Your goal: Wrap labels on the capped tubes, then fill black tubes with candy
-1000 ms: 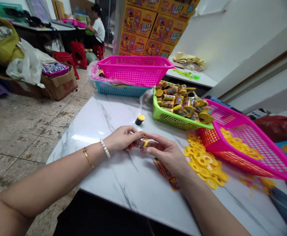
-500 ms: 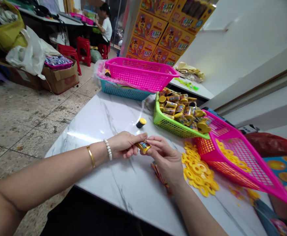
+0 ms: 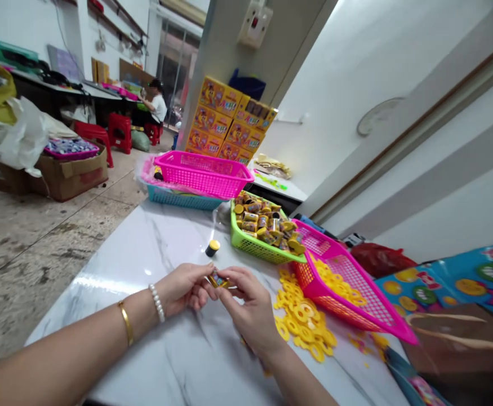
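My left hand point(image 3: 189, 288) and my right hand point(image 3: 246, 304) meet over the table, both closed on a small yellow labelled tub point(image 3: 218, 279). Thumb and fingers of each hand pinch it from opposite ends, and part of it is hidden behind them. Just beyond them stands a black tub with a yellow lid point(image 3: 213, 248), upright on the marble-patterned table point(image 3: 145, 248). Right of my right hand lies a loose pile of yellow rings point(image 3: 305, 324). Some printed pieces are partly covered by my right wrist.
A green basket point(image 3: 267, 254) full of labelled tubs stands beyond my hands. Right of it, a pink basket point(image 3: 347, 316) holds more yellow rings. Pink and blue baskets point(image 3: 182, 200) are stacked at the far edge, before yellow printed boxes point(image 3: 216, 115). Another person point(image 3: 157, 107) sits far back.
The camera view has tilted up and swung right, so everything appears lower and further left. Both hands still hold the tub, which is now more covered by the fingers.
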A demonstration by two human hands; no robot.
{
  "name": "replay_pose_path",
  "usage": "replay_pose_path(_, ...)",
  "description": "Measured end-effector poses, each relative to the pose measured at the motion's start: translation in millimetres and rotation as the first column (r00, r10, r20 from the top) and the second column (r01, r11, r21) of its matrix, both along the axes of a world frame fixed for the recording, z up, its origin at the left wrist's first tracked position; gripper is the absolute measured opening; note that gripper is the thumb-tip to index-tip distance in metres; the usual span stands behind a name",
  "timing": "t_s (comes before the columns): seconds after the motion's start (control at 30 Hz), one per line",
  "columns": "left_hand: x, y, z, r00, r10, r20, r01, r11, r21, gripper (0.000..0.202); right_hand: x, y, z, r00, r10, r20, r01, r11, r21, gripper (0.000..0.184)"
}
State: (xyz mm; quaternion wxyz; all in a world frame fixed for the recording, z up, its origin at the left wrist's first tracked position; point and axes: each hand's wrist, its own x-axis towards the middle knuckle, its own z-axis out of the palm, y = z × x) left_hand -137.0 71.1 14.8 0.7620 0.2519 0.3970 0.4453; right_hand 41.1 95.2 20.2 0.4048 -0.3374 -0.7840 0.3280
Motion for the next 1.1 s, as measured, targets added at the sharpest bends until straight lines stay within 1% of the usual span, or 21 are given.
replay_pose_path(0.1, 0, 0, -1.7, 1.0, 0.018, -0.024, -0.017, 0.999, 0.036, 0.034, 8, 20, 14.3, 0.993, -0.091, 0.07, 0.084, 0.991, 0.103, 0.016)
replay_pose_path(0.17, 0, -1, -2.7, 0.999, 0.011, -0.045, -0.008, 0.998, 0.063, 0.039, 14, 32, 25.2, 0.984, -0.087, 0.155, 0.06, 0.983, 0.174, 0.012)
replay_pose_path(0.2, 1, -1, -3.1, 0.998, 0.004, -0.057, 0.0, 0.997, 0.078, 0.041, 16, 36, 29.7, 0.975, -0.061, 0.215, 0.017, 0.979, 0.201, 0.015)
replay_pose_path(0.3, 0, 0, -3.8, 0.993, 0.032, -0.112, -0.02, 0.994, 0.107, 0.041, 17, 41, 35.3, 0.906, 0.06, 0.419, -0.149, 0.972, 0.183, 0.043)
replay_pose_path(0.33, -1, 1, -4.0, 0.989, 0.06, -0.136, -0.046, 0.993, 0.107, 0.04, 16, 40, 34.0, 0.881, 0.073, 0.467, -0.17, 0.971, 0.167, 0.047)
replay_pose_path(0.37, -2, 3, -4.3, 0.983, 0.091, -0.158, -0.075, 0.992, 0.103, 0.038, 15, 40, 31.3, 0.861, 0.07, 0.504, -0.169, 0.974, 0.152, 0.046)
replay_pose_path(0.47, -5, 6, -5.8, 0.97, 0.142, -0.196, -0.127, 0.988, 0.088, 0.036, 11, 33, 16.7, 0.822, 0.042, 0.569, -0.125, 0.986, 0.108, 0.039)
replay_pose_path(0.57, -3, 5, -7.3, 0.965, 0.138, -0.225, -0.116, 0.987, 0.111, 0.042, 9, 24, 1.6, 0.769, 0.059, 0.636, -0.163, 0.981, 0.107, 0.036)
replay_pose_path(0.63, -1, 4, -9.3, 0.957, 0.119, -0.266, -0.083, 0.986, 0.142, 0.049, 8, 24, -0.8, 0.75, 0.039, 0.661, -0.177, 0.974, 0.143, 0.031)
replay_pose_path(0.67, 0, 4, -11.0, 0.951, 0.108, -0.289, -0.065, 0.986, 0.156, 0.053, 9, 28, 2.6, 0.76, 0.011, 0.649, -0.155, 0.974, 0.165, 0.027)
replay_pose_path(0.7, 0, 5, -12.9, 0.945, 0.099, -0.312, -0.049, 0.985, 0.164, 0.056, 11, 35, 9.8, 0.785, -0.038, 0.619, -0.104, 0.976, 0.192, 0.023)
replay_pose_path(0.73, 0, 5, -14.8, 0.939, 0.092, -0.332, -0.037, 0.985, 0.169, 0.059, 14, 44, 20.7, 0.813, -0.114, 0.571, -0.023, 0.974, 0.226, 0.019)
replay_pose_path(0.77, 1, 6, -16.6, 0.934, 0.088, -0.346, -0.029, 0.984, 0.173, 0.061, 19, 57, 34.9, 0.834, -0.219, 0.506, 0.094, 0.961, 0.262, 0.018)
replay_pose_path(0.8, 0, 7, -18.1, 0.93, 0.087, -0.356, -0.024, 0.984, 0.177, 0.061, 25, 72, 51.6, 0.833, -0.346, 0.432, 0.232, 0.927, 0.295, 0.02)
replay_pose_path(0.83, 0, 8, -19.1, 0.928, 0.083, -0.362, -0.017, 0.983, 0.181, 0.062, 33, 90, 69.3, 0.795, -0.487, 0.361, 0.385, 0.866, 0.32, 0.025)
replay_pose_path(0.87, 0, 8, -19.7, 0.927, 0.079, -0.367, -0.012, 0.983, 0.182, 0.062, 40, 109, 86.6, 0.726, -0.615, 0.308, 0.53, 0.786, 0.318, 0.03)
replay_pose_path(0.9, 0, 9, -19.8, 0.925, 0.076, -0.372, -0.008, 0.983, 0.181, 0.063, 48, 130, 102.1, 0.659, -0.701, 0.273, 0.625, 0.712, 0.32, 0.035)
replay_pose_path(0.97, 0, 8, -19.1, 0.923, 0.072, -0.378, -0.004, 0.984, 0.177, 0.063, 60, 172, 123.6, 0.561, -0.784, 0.265, 0.72, 0.62, 0.31, 0.044)
replay_pose_path(1.0, 0, 8, -18.5, 0.921, 0.072, -0.382, -0.004, 0.985, 0.175, 0.063, 64, 192, 128.6, 0.535, -0.792, 0.294, 0.738, 0.607, 0.293, 0.045)
replay_pose_path(1.03, 0, 8, -17.9, 0.92, 0.072, -0.385, -0.004, 0.985, 0.173, 0.063, 68, 210, 130.1, 0.524, -0.781, 0.339, 0.742, 0.614, 0.269, 0.042)
replay_pose_path(1.1, 0, 7, -16.7, 0.919, 0.07, -0.388, -0.001, 0.985, 0.174, 0.063, 71, 238, 124.5, 0.531, -0.724, 0.44, 0.723, 0.658, 0.209, 0.034)
